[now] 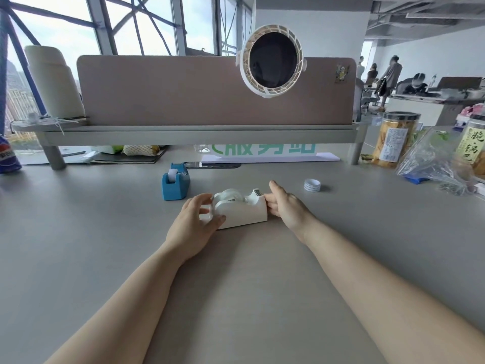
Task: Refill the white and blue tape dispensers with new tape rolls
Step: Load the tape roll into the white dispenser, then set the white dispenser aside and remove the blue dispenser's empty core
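Note:
The white tape dispenser (242, 212) sits on the grey desk in the middle, with a clear tape roll (232, 195) seated in its cradle. My left hand (195, 222) wraps around its left end, thumb on the front face. My right hand (284, 206) presses against its right end by the cutter. The blue tape dispenser (175, 184) stands behind and to the left, with a white roll showing in its top. A loose tape roll (312, 185) with blue print lies on the desk to the right, apart from both hands.
A raised shelf with a brown partition (210, 93) runs across the back. A white fan (271, 60) hangs in front of it. Snack jars (396, 139) and a plastic bag (435, 164) crowd the right side. A blue bottle (8, 156) stands at far left.

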{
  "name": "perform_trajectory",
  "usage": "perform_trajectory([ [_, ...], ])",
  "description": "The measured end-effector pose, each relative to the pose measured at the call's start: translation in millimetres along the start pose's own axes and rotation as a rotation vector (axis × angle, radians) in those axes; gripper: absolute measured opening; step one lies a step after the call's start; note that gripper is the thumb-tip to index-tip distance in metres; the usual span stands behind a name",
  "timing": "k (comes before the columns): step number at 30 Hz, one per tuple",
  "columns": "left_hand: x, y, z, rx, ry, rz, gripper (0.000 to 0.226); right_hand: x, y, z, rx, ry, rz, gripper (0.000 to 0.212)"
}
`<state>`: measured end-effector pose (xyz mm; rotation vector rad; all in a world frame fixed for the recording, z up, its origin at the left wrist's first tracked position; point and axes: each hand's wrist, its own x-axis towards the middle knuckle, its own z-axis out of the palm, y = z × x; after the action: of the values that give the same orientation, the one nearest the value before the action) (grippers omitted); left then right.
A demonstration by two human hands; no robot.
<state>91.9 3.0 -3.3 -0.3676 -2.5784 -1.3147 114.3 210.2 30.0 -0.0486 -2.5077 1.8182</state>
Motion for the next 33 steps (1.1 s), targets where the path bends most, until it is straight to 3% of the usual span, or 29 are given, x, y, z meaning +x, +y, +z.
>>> perform_trajectory([
  [8,0,2,-2,0.009,-0.006,0.010,0.051,4,2,7,-0.127,0.039,-0.015,0.096],
  [9,-1,4,-3,-0.002,0.004,0.010,0.050,7,5,6,-0.176,0.045,-0.006,0.092],
  [12,-9,10,-7,-0.078,0.004,-0.008,0.043,6,8,7,-0.282,0.159,-0.062,0.053],
  [14,-18,15,-10,-0.166,-0.023,-0.038,0.032,0,8,12,-0.324,0.176,-0.114,0.042],
  [19,-31,21,-15,-0.213,-0.026,-0.021,0.019,-22,6,31,-0.299,-0.036,-0.188,0.064],
  [23,-31,17,-15,-0.246,-0.017,-0.001,0.013,-22,7,38,-0.266,-0.091,-0.255,0.060],
  [28,-9,-9,-30,-0.133,0.277,-0.110,0.002,-2,7,50,-0.238,-0.092,-0.264,0.068],
  [33,27,-34,-41,0.031,0.436,-0.239,0.042,43,0,72,-0.241,-0.086,-0.250,0.067],
])
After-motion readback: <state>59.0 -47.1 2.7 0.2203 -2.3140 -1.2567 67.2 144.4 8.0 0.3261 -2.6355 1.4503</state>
